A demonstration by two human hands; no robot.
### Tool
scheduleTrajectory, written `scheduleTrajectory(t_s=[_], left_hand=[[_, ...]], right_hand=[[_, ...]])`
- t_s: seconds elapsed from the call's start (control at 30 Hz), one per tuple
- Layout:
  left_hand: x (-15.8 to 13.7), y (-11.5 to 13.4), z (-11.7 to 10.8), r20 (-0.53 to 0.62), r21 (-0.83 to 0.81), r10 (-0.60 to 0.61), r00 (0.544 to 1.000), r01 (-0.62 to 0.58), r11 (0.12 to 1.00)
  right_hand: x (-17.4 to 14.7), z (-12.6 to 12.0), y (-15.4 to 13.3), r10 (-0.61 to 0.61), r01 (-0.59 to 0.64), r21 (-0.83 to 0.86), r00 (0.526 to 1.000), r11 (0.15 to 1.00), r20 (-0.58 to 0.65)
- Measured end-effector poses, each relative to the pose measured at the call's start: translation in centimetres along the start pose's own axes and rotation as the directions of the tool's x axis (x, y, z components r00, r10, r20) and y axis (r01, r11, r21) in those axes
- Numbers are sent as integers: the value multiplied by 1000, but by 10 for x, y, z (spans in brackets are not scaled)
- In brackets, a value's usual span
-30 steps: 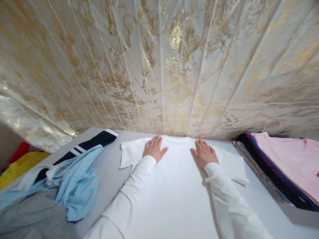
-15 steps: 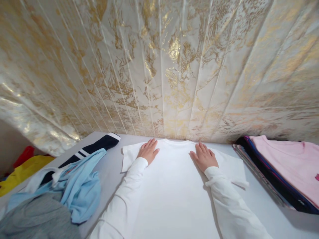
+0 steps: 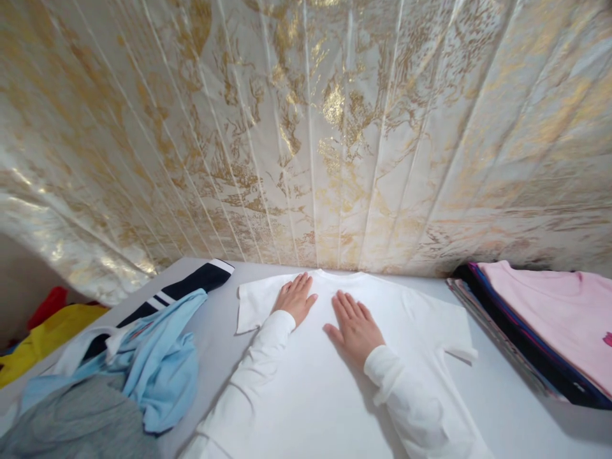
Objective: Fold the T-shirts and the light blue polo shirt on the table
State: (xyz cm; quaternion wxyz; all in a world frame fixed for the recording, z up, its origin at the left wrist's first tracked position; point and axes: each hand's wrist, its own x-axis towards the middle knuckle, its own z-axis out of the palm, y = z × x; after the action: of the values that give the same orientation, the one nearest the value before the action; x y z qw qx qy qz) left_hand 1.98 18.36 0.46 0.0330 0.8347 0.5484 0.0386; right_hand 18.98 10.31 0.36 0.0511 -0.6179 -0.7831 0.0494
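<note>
A white T-shirt (image 3: 325,382) lies spread out flat in front of me, its neckline at the far side and both short sleeves out to the sides. My left hand (image 3: 295,298) rests flat on its upper left part, near the collar, fingers stretched out. Over the upper middle of the shirt is my right hand (image 3: 356,326), palm down with its fingers extended; whether it presses on the fabric or hovers just above, I cannot tell. Neither hand grips anything. My own white sleeves cover part of the shirt.
At the right stands a stack of folded clothes with a pink shirt (image 3: 549,312) on top. Loose garments lie at the left: a light blue one (image 3: 167,376), a grey one (image 3: 81,421) and a navy one (image 3: 191,284). A gold-patterned curtain (image 3: 306,140) hangs behind the white surface (image 3: 215,344).
My right hand has moved left and nearer to me, from the right shoulder to the shirt's middle. My left hand has slid slightly right. The shirt lies as before.
</note>
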Motion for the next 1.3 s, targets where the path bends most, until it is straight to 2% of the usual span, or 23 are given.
scheduleTrajectory(t_s=[0.1,0.2,0.33,0.5,0.6,1.0,1.3], left_hand=[[-1,-3,0,-19,0,7,1000,-7,1000],[-1,-3,-1,-39,5,11,999,-11,1000],[-1,-3,0,-55,19,15,998,-14,1000],[-1,-4,2,-62,28,16,998,-15,1000],[0,-4,2,-63,29,14,998,-13,1000],[-1,-5,2,-82,51,27,996,-23,998],[0,-3,2,-51,72,19,999,-16,997]], right_hand=[[4,-3,47,192,-194,-87,981,977,-36],[6,-3,79,278,-287,-147,957,947,-81],[3,-2,91,272,-288,-168,955,943,-116],[-6,-2,110,182,-202,-186,976,962,-116],[-13,-3,127,211,-235,-188,968,954,-139],[-13,-2,130,247,-267,-150,959,952,-137],[-13,-1,131,271,-286,-137,955,948,-117]])
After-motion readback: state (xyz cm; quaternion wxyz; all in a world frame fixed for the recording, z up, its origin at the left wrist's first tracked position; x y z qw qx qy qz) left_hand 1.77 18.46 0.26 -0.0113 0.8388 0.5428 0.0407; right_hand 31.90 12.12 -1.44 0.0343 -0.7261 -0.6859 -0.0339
